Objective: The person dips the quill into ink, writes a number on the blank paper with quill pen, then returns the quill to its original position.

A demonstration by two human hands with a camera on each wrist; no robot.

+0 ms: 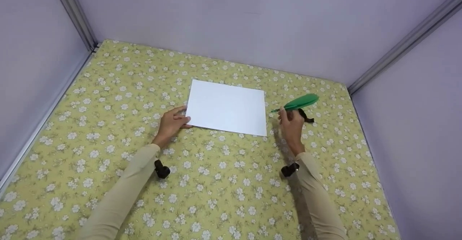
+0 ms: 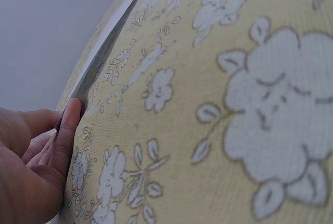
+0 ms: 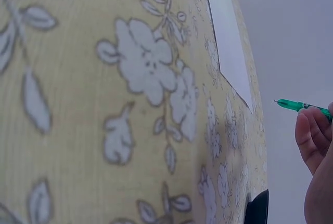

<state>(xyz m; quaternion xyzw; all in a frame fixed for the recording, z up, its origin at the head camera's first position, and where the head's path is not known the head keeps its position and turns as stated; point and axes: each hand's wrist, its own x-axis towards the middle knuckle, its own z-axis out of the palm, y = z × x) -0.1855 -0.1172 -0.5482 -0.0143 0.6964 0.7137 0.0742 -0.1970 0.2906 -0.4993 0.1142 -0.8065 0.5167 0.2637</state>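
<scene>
While in right grip (image 1: 293, 126), green pen (image 1: 303, 101), tip beyond fingers (image 3: 307, 141).

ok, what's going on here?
A person's left hand pinches the white paper near its lower left corner. The right hand holds a green feather pen, its tip aimed at the paper but off the right edge, not touching. No marks show on the paper. A black item sits by the right hand; can't tell what it is.
</scene>
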